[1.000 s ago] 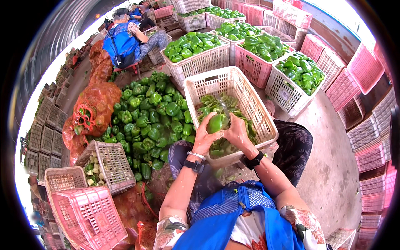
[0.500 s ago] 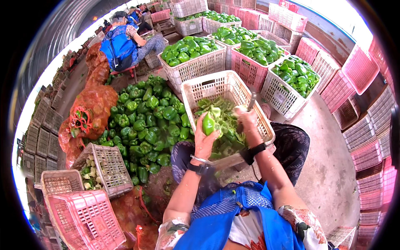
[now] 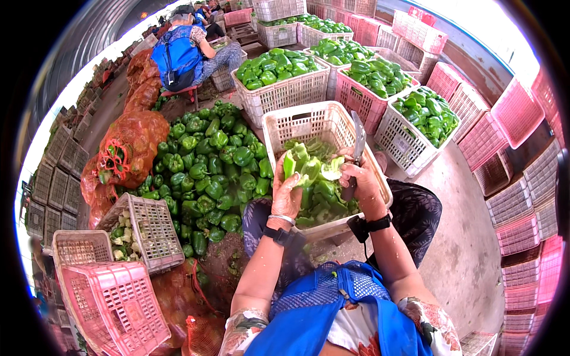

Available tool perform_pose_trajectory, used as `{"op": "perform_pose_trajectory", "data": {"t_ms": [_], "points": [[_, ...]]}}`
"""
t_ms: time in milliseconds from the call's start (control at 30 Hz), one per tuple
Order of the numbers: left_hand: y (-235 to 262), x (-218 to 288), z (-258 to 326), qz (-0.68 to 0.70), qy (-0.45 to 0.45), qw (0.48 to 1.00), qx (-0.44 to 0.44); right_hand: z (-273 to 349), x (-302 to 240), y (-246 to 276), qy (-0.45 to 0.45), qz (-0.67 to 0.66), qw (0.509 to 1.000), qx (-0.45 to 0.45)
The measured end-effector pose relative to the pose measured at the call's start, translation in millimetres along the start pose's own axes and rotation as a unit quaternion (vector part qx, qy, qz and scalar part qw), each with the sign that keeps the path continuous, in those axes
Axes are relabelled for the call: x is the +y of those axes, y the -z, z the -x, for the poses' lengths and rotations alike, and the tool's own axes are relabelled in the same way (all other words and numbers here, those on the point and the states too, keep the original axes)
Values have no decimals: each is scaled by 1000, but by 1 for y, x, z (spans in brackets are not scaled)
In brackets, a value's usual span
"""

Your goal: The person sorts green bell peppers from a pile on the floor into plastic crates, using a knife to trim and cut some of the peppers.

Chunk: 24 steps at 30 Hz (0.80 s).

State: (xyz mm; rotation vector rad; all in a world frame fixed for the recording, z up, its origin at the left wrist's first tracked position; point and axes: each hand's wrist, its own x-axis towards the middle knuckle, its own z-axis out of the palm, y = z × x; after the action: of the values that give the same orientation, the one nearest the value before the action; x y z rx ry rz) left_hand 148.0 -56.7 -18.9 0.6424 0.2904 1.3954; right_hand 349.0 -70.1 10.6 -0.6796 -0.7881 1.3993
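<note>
Over a whitish plastic crate (image 3: 306, 114) between my knees, my left hand (image 3: 287, 194) is closed on a green bell pepper (image 3: 291, 165) that is cut open. My right hand (image 3: 363, 185) grips a knife (image 3: 358, 132), its blade pointing up and away from me. The right fingertips also touch a pale-sided pepper piece (image 3: 331, 169) close to the left hand; whether it is still joined to the held pepper, I cannot tell. Cut pepper pieces (image 3: 323, 202) lie in the crate under both hands.
Whole green peppers (image 3: 208, 157) are heaped on the floor to the left, beside orange mesh sacks (image 3: 139, 139). A tilted crate of pale cores (image 3: 157, 228) and a pink crate (image 3: 122, 308) stand nearer. Pepper-filled crates (image 3: 279, 89) line the far side. Another person (image 3: 184, 53) sits far left.
The pepper in my left hand looked whole and now shows opened, pale inner sides. My right hand, blurred before, has come closer to the left, with the knife blade now plainly visible.
</note>
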Motion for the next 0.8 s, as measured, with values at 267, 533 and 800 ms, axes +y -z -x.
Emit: {"op": "perform_pose_trajectory", "data": {"t_ms": [267, 533, 800], "points": [[7, -5, -3, -211, 48, 976, -16, 3, 22, -7, 40, -15, 999, -23], [5, -7, 5, -239, -7, 970, -38, 9, 31, -21, 35, 82, 996, -16], [5, -13, 5, -355, -168, 918, -50, 16, 39, -36, 46, 158, 986, 6]]}}
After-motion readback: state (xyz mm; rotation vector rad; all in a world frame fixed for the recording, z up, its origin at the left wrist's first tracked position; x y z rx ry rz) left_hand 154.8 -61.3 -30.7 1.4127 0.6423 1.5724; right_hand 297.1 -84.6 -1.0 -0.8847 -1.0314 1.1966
